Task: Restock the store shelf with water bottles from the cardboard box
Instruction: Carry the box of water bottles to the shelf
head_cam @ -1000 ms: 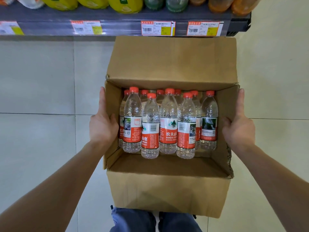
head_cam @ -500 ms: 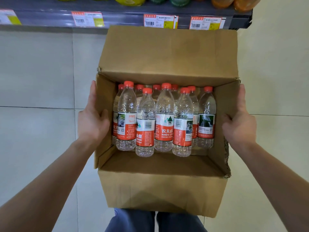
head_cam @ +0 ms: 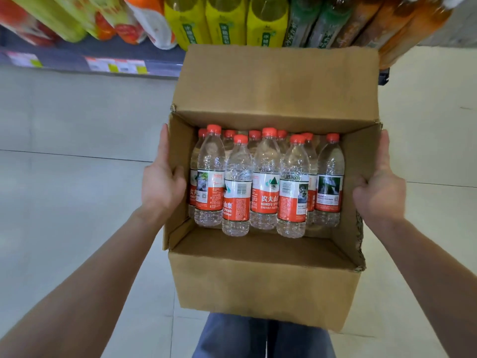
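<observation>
left hand and right hand are clamping the cardboard box walls, fingers grasping cardboard; probably worth keeping it level so the water bottles aren't toppling.

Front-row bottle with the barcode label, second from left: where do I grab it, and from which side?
Probably best to take the bottle by its shoulder just under the red cap, reaching through the cardboard box top from the near side: neighbouring bottles flank it, while its near side stands free.
</observation>
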The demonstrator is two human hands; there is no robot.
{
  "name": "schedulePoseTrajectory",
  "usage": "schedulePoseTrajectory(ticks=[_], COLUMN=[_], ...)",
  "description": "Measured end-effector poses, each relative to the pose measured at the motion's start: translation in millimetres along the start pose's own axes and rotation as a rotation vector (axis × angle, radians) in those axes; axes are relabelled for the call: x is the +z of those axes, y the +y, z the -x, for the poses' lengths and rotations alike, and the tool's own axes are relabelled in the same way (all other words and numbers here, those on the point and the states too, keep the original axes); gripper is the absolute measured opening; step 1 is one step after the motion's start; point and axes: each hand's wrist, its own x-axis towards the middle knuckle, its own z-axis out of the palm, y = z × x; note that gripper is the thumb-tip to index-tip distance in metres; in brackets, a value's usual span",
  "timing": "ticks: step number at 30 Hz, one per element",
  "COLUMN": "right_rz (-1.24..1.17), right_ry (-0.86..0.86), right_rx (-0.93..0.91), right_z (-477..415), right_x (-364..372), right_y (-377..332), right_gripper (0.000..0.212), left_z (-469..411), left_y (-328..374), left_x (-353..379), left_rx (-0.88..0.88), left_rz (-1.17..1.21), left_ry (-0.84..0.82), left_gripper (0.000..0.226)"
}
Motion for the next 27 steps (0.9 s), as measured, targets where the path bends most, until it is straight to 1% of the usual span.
schedulePoseTrajectory(ticks=[3, 7, 11, 13, 14, 17, 20, 23, 27], right_rz=[0.021, 0.016, 0.022, 0.009, 0.008, 0.027, 0.049, 0.102, 0.116], right_ry=[0.003, 0.043, 0.09, 0.104, 0.098, 0.08, 0.06, 0.044, 0.032], right_rx=[-0.041, -0.125, -0.235, -0.262, -0.269, -0.311, -0.33, -0.332, -0.33], right_z=[41.4, 101.5, 163.8, 196.6, 211.4, 264.0, 315.5, 368.2, 440.0], right_x=[-31.0, -65.7, -86.7, -86.5, -85.4, -74.4, -53.7, -20.2, 43.2], right_y=[-35.7, -85.4, -125.5, -147.6, -158.2, -195.9, -243.4, -299.9, -377.8], right_gripper=[0.096, 0.095, 0.098, 0.099, 0.1, 0.098, 0.098, 0.101, 0.105], left_z=[21.1, 55.0, 93.0, 109.2, 115.2, 131.9, 139.0, 138.0, 117.2], left_y=[2.7, -7.5, -32.6, -50.7, -61.3, -97.3, -149.2, -213.9, -315.2], left_x=[-58.2, -135.2, -207.9, -246.2, -264.5, -318.1, -371.9, -428.9, -506.1], left_rx=[0.001, 0.006, 0.03, 0.058, 0.072, 0.085, 0.037, -0.001, 0.019], left_rz=[0.004, 0.042, -0.007, 0.018, 0.019, 0.032, 0.05, 0.055, 0.08], left_ry=[0.014, 0.08, 0.152, 0.217, 0.225, 0.257, 0.234, 0.23, 0.241], left_gripper=[0.094, 0.095, 0.093, 0.095, 0.096, 0.097, 0.099, 0.098, 0.099])
